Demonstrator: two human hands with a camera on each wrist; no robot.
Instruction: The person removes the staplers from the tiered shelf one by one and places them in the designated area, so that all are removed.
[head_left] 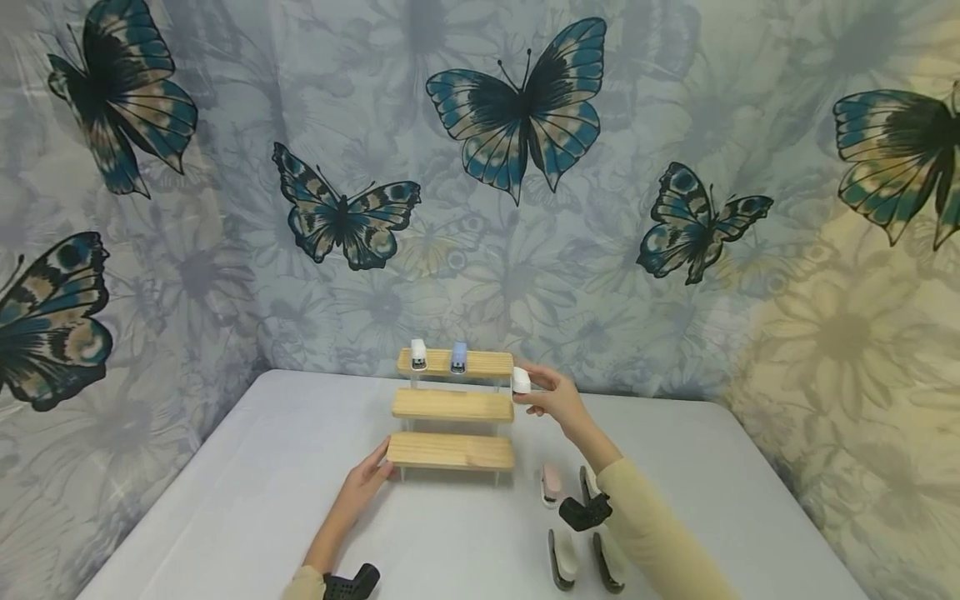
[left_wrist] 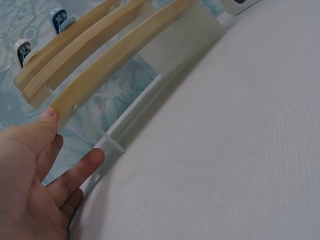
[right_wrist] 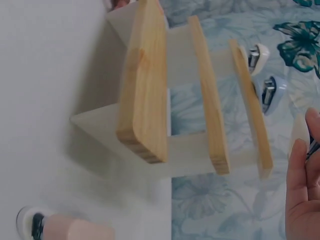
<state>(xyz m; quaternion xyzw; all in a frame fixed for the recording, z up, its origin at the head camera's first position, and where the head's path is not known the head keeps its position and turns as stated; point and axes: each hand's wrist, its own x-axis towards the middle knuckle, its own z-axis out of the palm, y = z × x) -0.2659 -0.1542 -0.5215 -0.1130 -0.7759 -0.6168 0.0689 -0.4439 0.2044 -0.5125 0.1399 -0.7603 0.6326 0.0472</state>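
Left hand point(head_left: 369, 479) laid against left end of bottom step point(head_left: 451, 450) of the rack point(head_left: 453, 406), thumb on the wood, fingers loosely extended, nothing clasped. On top step point(head_left: 455, 362), left of centre: white stapler point(head_left: 418, 354), then blue stapler point(head_left: 458, 357), both upright and just apart. Right hand point(head_left: 551, 398) pinching a third white stapler point(head_left: 521, 381), held at the right end of the rack, level with the gap between top and middle steps; free space on the top step up and left of it. On the counter point(head_left: 247, 500) near the right forearm: pink stapler point(head_left: 551, 485) and three darker ones, lying flat.
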